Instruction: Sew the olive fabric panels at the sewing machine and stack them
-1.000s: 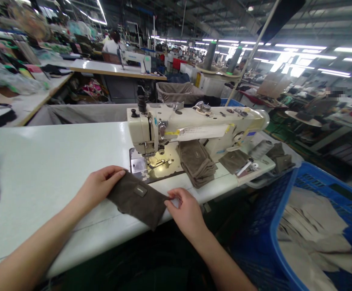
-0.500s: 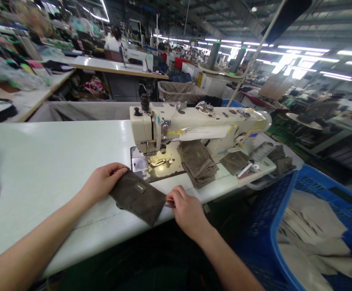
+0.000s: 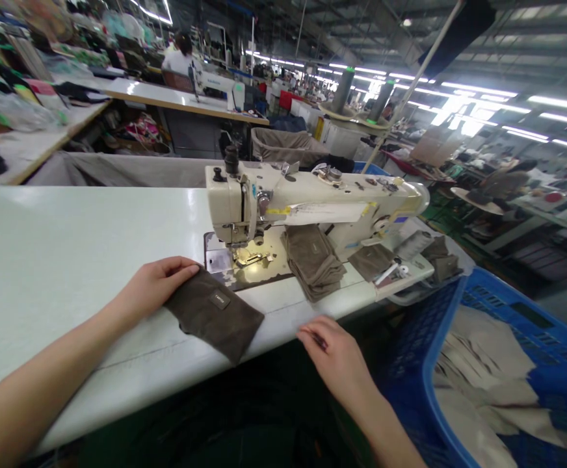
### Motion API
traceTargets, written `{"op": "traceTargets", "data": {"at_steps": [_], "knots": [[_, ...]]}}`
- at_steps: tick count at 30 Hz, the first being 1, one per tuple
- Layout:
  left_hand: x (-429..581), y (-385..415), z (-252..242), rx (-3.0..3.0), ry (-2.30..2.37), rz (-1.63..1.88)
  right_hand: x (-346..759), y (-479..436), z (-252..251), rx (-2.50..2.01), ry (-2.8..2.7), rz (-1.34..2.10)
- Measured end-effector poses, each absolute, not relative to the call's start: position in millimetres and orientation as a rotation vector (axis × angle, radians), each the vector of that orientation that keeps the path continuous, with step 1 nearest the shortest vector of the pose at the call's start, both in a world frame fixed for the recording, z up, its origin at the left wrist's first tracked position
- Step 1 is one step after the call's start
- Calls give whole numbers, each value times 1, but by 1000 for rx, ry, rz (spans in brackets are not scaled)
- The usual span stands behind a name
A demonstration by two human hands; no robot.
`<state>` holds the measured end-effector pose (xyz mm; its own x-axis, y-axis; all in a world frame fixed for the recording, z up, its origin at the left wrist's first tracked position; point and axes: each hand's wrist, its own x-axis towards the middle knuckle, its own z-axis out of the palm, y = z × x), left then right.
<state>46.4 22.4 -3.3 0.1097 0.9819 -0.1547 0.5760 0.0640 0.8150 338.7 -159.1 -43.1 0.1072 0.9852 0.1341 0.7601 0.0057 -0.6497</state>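
Observation:
Pinched at its upper left corner by my left hand (image 3: 159,283) is a dark brown fabric piece (image 3: 215,322). It lies on the white table near the front edge, with a small label patch (image 3: 220,299) facing up. My right hand (image 3: 339,357) is closed, off the table's front edge and apart from the fabric. Something small and dark shows between its fingers, too hidden to name. Behind the fabric stands a cream sewing machine (image 3: 307,195), its needle area above a worn metal plate (image 3: 220,262). A stack of similar brown pieces (image 3: 313,260) lies right of the plate.
A blue plastic basket (image 3: 432,364) with pale fabric pieces (image 3: 488,354) stands at the right. Near the machine's base are another brown piece (image 3: 371,260) and a grey thread cone (image 3: 413,246). A person (image 3: 179,58) sits at a far machine.
My right hand has moved right, away from the fabric's corner. My left hand and the fabric have shifted slightly left in view, as the camera view also moved a little.

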Motion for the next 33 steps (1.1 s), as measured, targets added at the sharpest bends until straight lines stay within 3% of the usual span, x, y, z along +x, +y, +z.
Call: {"op": "traceTargets", "data": {"at_steps": [12, 23, 28, 33], "knots": [[33, 12, -2, 1234, 1272, 757, 276, -91, -57, -1735, -1809, 481], [37, 28, -1, 1302, 1289, 706, 279, -104, -52, -1536, -1337, 1115], [49, 47, -7, 1448, 1358, 630, 263, -127, -67, -1491, -1229, 1036], [70, 63, -16, 1718, 1381, 554, 254, -144, -85, -1382, -1472, 819]]}}
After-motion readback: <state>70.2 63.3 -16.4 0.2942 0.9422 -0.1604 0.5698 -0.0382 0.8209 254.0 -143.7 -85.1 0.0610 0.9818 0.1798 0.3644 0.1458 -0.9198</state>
